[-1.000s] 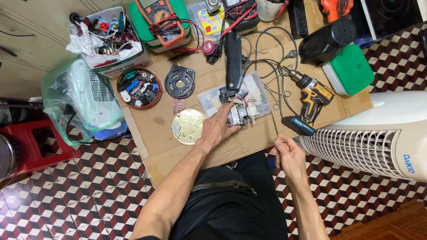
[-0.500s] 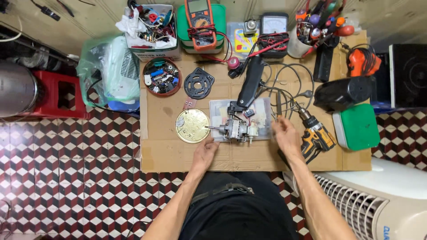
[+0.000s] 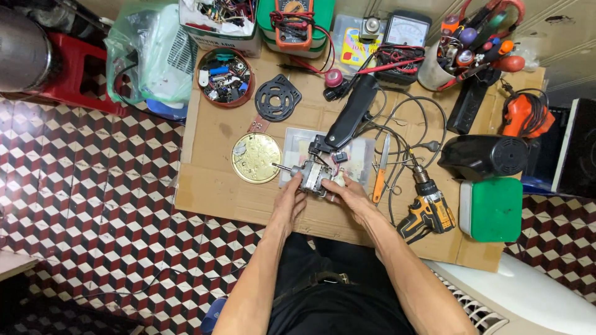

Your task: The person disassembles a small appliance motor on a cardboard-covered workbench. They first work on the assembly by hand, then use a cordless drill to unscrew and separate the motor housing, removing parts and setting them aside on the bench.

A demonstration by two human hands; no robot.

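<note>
I am gripping the motor [image 3: 315, 177] with both hands: my left hand [image 3: 290, 197] curled on its left end, my right hand [image 3: 349, 193] on its right. It is sitting mid-cardboard [image 3: 211, 192], a gold lid [image 3: 256, 157] left, knife [image 3: 380, 177] and drill [image 3: 427, 208] right. Checkered floor [image 3: 93, 205] is lying beyond the near edge.

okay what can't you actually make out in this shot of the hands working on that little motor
Head view, the only one:
- How the left hand and right hand grip the small motor: the fingers cover its near side.
- The small parts in the round tin: too small to tell apart.
- The white fan housing: cut off by the bottom and right edges.
- The metal pot on the red stool: cut off by the left edge.
</note>
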